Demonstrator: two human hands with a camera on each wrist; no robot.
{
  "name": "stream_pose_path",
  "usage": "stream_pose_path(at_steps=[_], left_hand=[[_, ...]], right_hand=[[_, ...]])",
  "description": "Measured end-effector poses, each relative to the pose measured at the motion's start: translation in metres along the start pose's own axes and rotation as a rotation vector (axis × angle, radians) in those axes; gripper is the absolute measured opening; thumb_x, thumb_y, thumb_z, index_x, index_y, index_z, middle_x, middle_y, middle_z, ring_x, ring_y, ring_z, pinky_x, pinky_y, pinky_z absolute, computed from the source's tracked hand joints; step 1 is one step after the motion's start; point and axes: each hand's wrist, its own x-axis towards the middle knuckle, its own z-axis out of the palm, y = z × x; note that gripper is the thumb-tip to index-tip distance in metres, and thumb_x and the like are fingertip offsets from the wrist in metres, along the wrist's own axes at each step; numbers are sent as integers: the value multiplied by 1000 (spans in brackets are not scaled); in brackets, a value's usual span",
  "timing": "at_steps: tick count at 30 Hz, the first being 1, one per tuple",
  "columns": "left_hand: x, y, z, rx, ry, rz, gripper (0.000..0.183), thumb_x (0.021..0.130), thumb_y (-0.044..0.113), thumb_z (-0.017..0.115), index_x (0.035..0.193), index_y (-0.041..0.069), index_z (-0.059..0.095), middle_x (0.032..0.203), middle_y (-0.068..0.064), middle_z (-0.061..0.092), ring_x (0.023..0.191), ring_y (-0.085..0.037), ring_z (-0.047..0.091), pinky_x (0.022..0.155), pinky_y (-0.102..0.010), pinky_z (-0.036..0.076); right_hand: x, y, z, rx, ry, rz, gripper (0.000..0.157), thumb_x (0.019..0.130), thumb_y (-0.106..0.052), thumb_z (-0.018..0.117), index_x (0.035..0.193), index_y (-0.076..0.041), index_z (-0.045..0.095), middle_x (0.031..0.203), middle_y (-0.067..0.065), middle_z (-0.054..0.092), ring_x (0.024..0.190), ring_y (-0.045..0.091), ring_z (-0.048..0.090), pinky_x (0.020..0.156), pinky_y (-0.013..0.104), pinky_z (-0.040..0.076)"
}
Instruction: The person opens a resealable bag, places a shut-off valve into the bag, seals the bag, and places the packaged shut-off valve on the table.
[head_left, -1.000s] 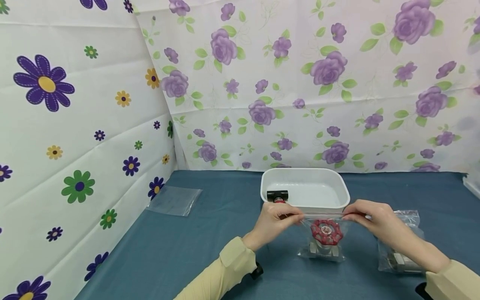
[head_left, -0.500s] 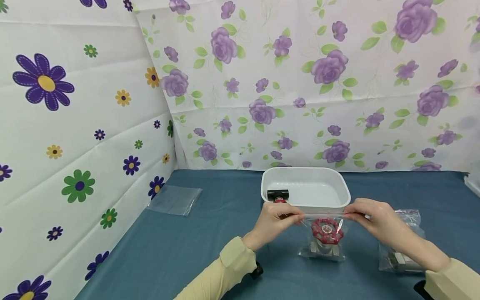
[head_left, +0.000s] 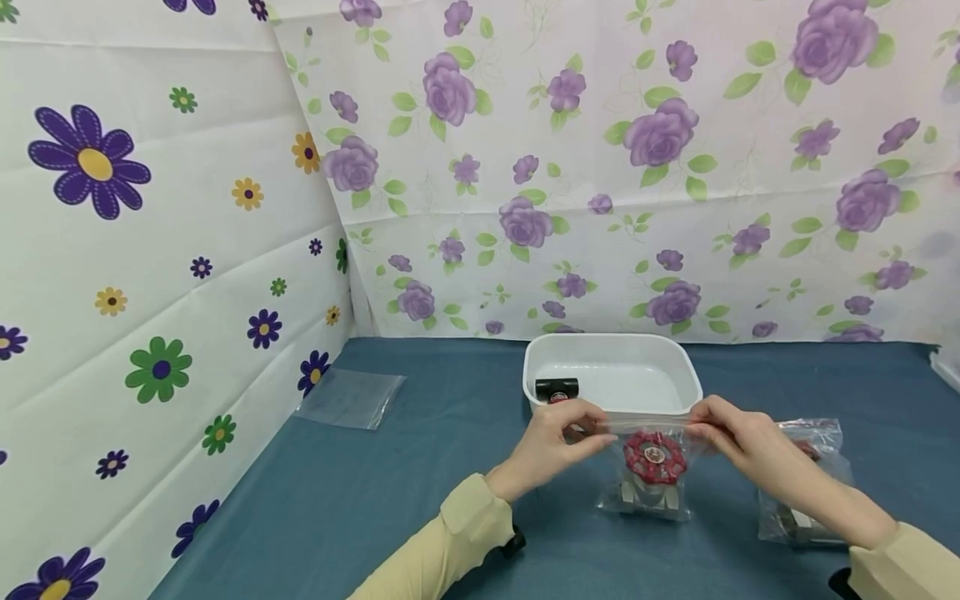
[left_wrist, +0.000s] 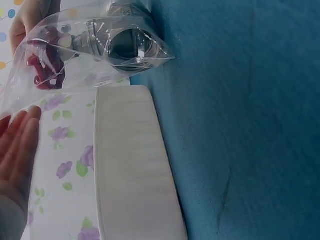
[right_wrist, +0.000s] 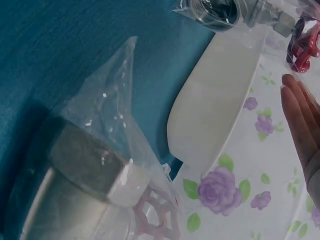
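In the head view a clear zip-lock bag [head_left: 645, 423] stands upright on the blue cloth, holding a metal valve [left_wrist: 122, 42] with a red handwheel [head_left: 655, 457]. My left hand [head_left: 551, 437] pinches the bag's top left corner between thumb and fingers. At the top right corner, my right hand [head_left: 738, 433] pinches the same edge, so the bag's mouth is stretched between both hands. Beside my right forearm lies a second bagged valve [right_wrist: 90, 165], partly hidden by that arm in the head view.
Just behind the held bag is a white tray [head_left: 686, 379] with a black, T-shaped item [head_left: 557, 389] at its left end. A flat clear bag [head_left: 351, 400] lies at the left on the blue cloth [head_left: 435, 467]. Flowered sheets [head_left: 480, 275] bound the back and left.
The bag's top edge has risen slightly. My left thumb and forefinger have spread a little along the corner, and my right fingers have shifted slightly. The valve stays in place.
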Motion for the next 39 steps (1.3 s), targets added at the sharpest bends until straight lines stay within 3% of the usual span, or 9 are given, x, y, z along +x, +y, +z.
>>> stream_pose_path(at_steps=[6,10,15,19,24,29,33,39], left_hand=[[-1,-25,16,-8,-173,-202,53,81,11,70,125,3,41,121,-7,46,109,-12,47,77,-19,44],[0,-30,22,-30,-230,-276,62,79,17,72,130,10,37,126,-1,43,108,-6,46,78,-18,44],[1,-32,26,-61,-211,-287,57,79,16,72,126,13,41,119,1,48,97,-3,53,76,-20,46],[2,-29,28,-75,-195,-287,52,80,14,71,123,11,44,114,-1,51,97,-2,52,75,-20,46],[5,-12,23,-99,-176,-277,50,79,7,71,122,2,46,113,-10,52,100,-5,51,76,-21,46],[8,3,18,-106,-178,-271,47,79,2,70,120,-2,47,113,-12,52,99,-6,52,76,-23,47],[5,-2,21,-108,-165,-265,47,78,3,71,119,1,47,111,-10,52,94,-5,54,75,-22,47],[1,-23,33,-132,-151,-317,55,76,9,74,123,10,44,111,-1,50,88,-5,57,74,-21,47]], right_hand=[[0,0,1,50,-13,34,27,81,16,56,92,-8,53,75,-7,58,61,8,59,50,19,48],[0,0,1,53,-18,70,25,82,15,56,93,-7,53,76,-7,58,61,9,60,50,20,48],[-3,1,1,80,-21,131,23,83,12,58,97,-6,53,79,-3,61,63,9,60,50,22,49],[-5,2,2,111,-32,182,26,84,9,58,105,-4,51,86,3,64,66,8,61,51,24,49],[-5,1,2,142,-64,259,25,87,3,57,111,-3,49,92,9,63,68,10,61,53,26,50],[-6,1,1,307,-148,412,28,93,-9,53,117,2,44,101,16,58,77,14,62,58,32,51],[-7,3,3,475,-234,506,35,96,-13,48,123,8,40,102,21,57,85,16,61,62,37,52],[-8,5,9,625,-283,517,37,97,-11,43,125,12,37,98,23,60,81,26,63,62,41,51]])
